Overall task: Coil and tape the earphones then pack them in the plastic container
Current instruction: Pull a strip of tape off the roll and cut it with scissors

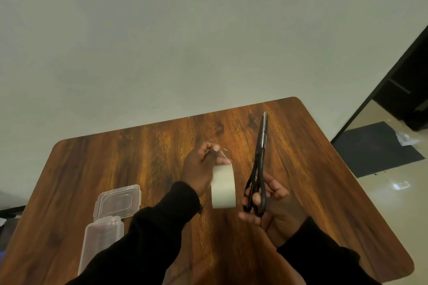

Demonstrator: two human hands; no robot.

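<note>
My left hand point(201, 166) holds a roll of pale tape point(223, 186) above the middle of the wooden table point(143, 152). Its thumb and fingers pinch a short clear strip pulled up from the roll. To the right of the roll, my right hand point(272, 206) grips black-handled scissors point(259, 162). Their blades are closed and point away from me. A clear plastic container point(102, 239) lies at the near left with its lid point(118, 201) hinged open; my left sleeve covers part of it. No earphones are visible.
The table stands against a plain pale wall. Its right edge drops to a tiled floor with a dark mat point(375, 148). A dark door frame point(393, 81) rises at the far right.
</note>
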